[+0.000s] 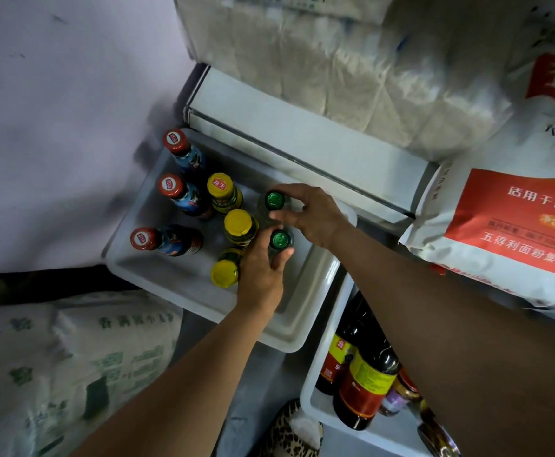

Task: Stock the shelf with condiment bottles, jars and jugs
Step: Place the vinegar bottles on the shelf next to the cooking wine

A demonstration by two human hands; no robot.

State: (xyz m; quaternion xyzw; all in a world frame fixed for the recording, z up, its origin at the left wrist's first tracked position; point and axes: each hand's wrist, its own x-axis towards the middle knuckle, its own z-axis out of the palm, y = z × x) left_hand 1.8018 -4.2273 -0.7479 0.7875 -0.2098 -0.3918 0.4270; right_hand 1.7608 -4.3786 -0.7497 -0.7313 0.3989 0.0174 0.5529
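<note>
I have both hands down in the white tray (177,288) on the low shelf. My left hand (262,275) curls around the nearer green-capped bottle (281,239), fingers wrapped at its shoulder. My right hand (312,216) grips the farther green-capped bottle (274,200), thumb and fingers pinching just below the cap. Both bottles stand upright at the right side of the tray, close beside the yellow-capped bottles (238,224); the red-capped bottles (170,186) line the left side, leaning a little.

I judge the step in hand to be seating these two bottles into a tidy column. To do it well, I should keep each bottle vertical, lower it until the base sits flat on the tray floor, and only then loosen my fingers. I need to slide them snug against the yellow caps without knocking those over, since one yellow-capped bottle (225,273) near my left hand already tilts. I cannot see the bases, so I cannot tell whether they rest on the tray yet.

A second tray (312,384) to the right holds dark sauce bottles (365,384).
</note>
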